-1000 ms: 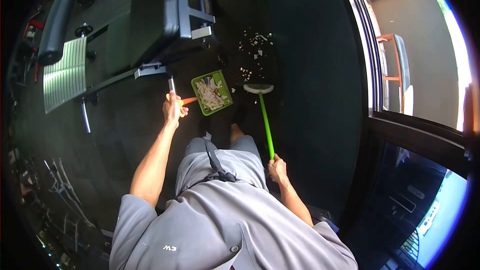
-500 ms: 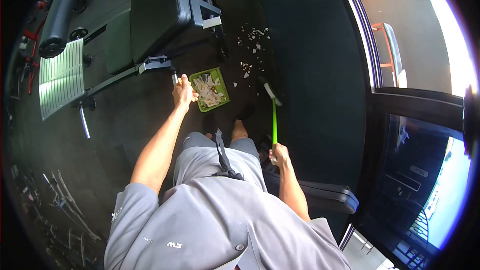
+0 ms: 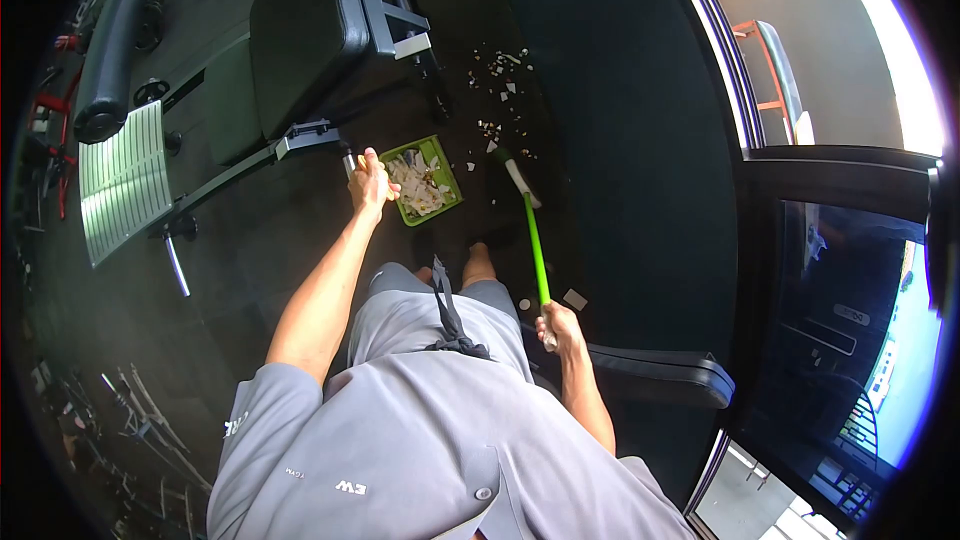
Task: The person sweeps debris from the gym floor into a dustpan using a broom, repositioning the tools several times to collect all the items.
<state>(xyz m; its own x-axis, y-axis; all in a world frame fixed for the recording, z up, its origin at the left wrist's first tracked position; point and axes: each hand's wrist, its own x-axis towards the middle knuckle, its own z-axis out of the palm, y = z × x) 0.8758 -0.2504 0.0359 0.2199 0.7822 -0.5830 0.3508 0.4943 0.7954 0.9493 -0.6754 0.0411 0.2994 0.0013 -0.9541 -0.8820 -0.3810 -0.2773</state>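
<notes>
A green dustpan (image 3: 451, 180) filled with pale broken pieces and scraps (image 3: 418, 180) is low in front of me. My left hand (image 3: 370, 183) is closed at the dustpan's left side, around its handle, which the fingers mostly hide. My right hand (image 3: 562, 326) grips the bright green handle (image 3: 537, 250) of a broom. The broom's head (image 3: 519, 178) touches the dark floor to the right of the dustpan. Scattered white and tan shards (image 3: 495, 128) lie on the floor beyond the dustpan and broom.
A black padded exercise bench (image 3: 300, 50) with a metal frame stands at upper left, beside a ribbed footplate (image 3: 125, 175). Two pale pieces, one squarish (image 3: 575, 298), lie near my right hand. A padded bench end (image 3: 680, 375) and glass door (image 3: 840, 340) are at right.
The broom head has moved left toward the dustpan, and its handle now leans more. My left hand and the dustpan stay nearly in place. Two pale pieces near my right hand have come into sight.
</notes>
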